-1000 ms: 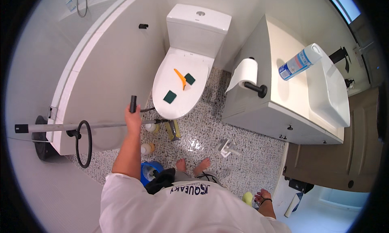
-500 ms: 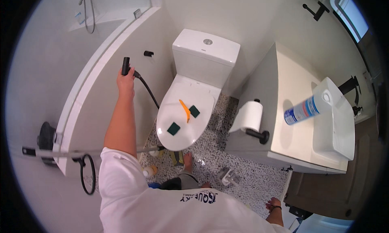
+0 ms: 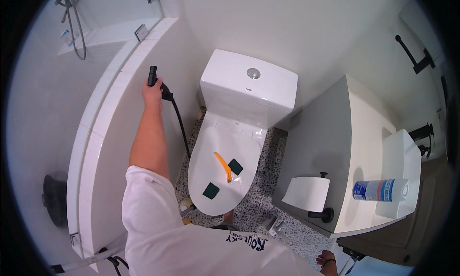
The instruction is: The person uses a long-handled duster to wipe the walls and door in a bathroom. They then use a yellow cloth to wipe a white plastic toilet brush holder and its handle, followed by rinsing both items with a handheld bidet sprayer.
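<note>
My left hand (image 3: 152,94) is closed around a black handheld bidet sprayer (image 3: 152,76), out at arm's length by the low shower wall. Its black hose (image 3: 180,120) runs down behind the toilet seat side. A dark piece beside my fingers may be the wall holder; I cannot tell whether the sprayer touches it. On the lowered white toilet lid (image 3: 211,137) lie an orange tapered plastic tool (image 3: 222,166) and two dark green scouring pads, one (image 3: 235,167) against the tool and one (image 3: 211,190) nearer me. My right hand (image 3: 326,258) hangs low at the right, fingers loosely apart, holding nothing.
To the right, a grey vanity carries a pale countertop (image 3: 359,146), a blue and white canister (image 3: 373,190) and a white basin (image 3: 407,165). A paper roll (image 3: 306,193) juts from its side. A grey-handled brush (image 3: 273,224) is on the speckled floor (image 3: 306,237).
My left hand has carried the sprayer toward the wall where the black holder showed. The view has shifted closer to the toilet. My right hand still hangs low.
</note>
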A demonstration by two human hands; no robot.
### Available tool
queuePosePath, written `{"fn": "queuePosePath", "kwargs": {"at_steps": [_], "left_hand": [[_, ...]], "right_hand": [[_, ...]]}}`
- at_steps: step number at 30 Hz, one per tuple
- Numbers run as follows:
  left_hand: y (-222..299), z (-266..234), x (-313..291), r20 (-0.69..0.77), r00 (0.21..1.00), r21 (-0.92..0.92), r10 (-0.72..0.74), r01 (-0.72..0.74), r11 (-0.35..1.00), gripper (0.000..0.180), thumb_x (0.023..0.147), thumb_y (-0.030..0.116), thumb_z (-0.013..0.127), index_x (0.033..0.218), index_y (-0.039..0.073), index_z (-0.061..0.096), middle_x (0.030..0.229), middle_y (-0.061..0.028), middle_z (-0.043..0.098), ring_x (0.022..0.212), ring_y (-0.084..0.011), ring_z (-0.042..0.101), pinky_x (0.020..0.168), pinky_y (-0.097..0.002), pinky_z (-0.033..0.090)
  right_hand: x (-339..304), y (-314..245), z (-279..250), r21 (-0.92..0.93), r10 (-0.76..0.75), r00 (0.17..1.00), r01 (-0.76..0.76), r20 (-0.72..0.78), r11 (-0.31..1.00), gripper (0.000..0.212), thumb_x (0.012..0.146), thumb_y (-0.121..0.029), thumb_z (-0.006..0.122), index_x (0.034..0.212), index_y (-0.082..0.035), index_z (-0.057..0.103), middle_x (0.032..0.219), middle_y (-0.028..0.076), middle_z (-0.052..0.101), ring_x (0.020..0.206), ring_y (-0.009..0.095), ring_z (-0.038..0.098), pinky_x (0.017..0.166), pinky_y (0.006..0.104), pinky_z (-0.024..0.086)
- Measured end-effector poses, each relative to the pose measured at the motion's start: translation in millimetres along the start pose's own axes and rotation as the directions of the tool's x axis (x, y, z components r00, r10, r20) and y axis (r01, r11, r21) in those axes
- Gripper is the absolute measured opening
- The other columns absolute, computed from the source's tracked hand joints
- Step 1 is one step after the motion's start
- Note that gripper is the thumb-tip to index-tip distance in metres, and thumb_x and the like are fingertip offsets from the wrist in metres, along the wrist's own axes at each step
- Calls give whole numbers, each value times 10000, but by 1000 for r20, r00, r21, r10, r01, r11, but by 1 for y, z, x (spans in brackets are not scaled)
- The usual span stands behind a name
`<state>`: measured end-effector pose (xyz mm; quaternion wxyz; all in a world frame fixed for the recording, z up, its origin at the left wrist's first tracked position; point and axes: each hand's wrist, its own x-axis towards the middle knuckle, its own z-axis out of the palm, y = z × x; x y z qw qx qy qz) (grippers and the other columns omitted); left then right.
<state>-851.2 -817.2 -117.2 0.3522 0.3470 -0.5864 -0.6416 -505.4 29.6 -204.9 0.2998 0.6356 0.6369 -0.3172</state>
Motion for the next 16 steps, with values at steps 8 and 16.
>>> {"fn": "queuePosePath", "kwargs": {"at_steps": [8,16], "left_hand": [[-48,-1,26,35,999,289,36,-45,956,260,725,140,616,953,41,541,756,-40,540,668,-135,490,576,-266,396],[-63,16,37,-80,997,451,-5,40,892,466,713,240,635,1103,64,451,991,-110,527,840,-216,524,749,-312,414]], "right_hand": [[-23,-30,20,-12,-57,997,58,57,998,166,823,-197,367,934,-88,423,892,141,522,580,290,568,410,404,460],[-14,-16,10,18,-75,994,74,76,997,394,778,-265,481,1133,-128,378,980,152,493,743,321,568,542,501,450]]}}
